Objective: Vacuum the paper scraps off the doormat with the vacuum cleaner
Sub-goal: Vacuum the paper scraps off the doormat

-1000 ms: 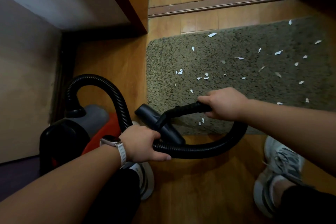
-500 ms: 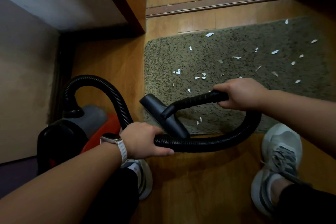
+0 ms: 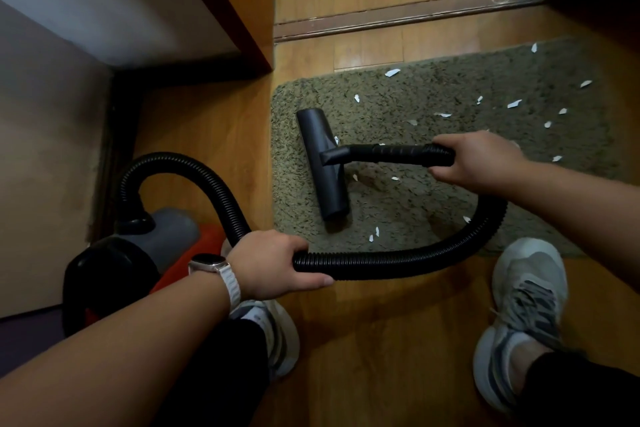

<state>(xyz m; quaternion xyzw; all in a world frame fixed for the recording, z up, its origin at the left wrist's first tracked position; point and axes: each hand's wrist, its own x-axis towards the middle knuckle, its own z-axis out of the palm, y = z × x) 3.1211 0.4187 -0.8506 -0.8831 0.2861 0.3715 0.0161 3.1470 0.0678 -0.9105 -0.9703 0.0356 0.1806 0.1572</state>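
Observation:
A grey-green shaggy doormat (image 3: 450, 87) lies on the wooden floor, strewn with several white paper scraps (image 3: 514, 103). The black vacuum nozzle (image 3: 323, 163) lies flat on the mat's left part. My right hand (image 3: 478, 158) grips the black tube just behind the nozzle. My left hand (image 3: 273, 265) holds the ribbed black hose (image 3: 398, 262), which loops round from the tube across the mat's front edge. The vacuum cleaner body (image 3: 138, 253), black, grey and red, stands on the floor at the left.
A wall and a wooden door frame (image 3: 249, 10) stand at the upper left. A dark threshold strip (image 3: 415, 14) runs beyond the mat, with a few scraps on the floor past it. My two grey sneakers (image 3: 519, 315) stand at the mat's near edge.
My right hand has moved forward and to the right, carrying the nozzle from the mat's front-left corner onto the mat. The hose loop has widened. My left hand stays on the hose.

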